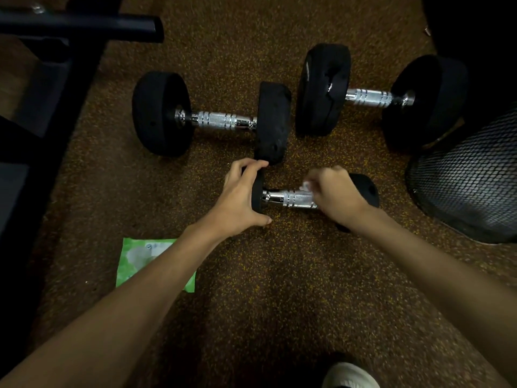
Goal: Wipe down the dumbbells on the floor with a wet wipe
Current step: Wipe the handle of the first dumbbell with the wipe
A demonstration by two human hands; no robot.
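Head view: left hand [242, 196] spread, gripping the near dumbbell's [291, 198] nine-o'clock end; right hand [334, 191] pinches a wipe [305, 187] on its bar.

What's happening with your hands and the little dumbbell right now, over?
Left hand steadying small dumbbell by its end. Right hand holding wet wipe on the handle. Nothing blocking.

Dim, warm light; dark vignetted corners, wide-angle bending at edges, glare on chrome, slight blur.

Dumbbells [212, 119]: matt black rubbery heads (one cracked), glossy knurled chrome handles; speckled rough floor [279, 275].
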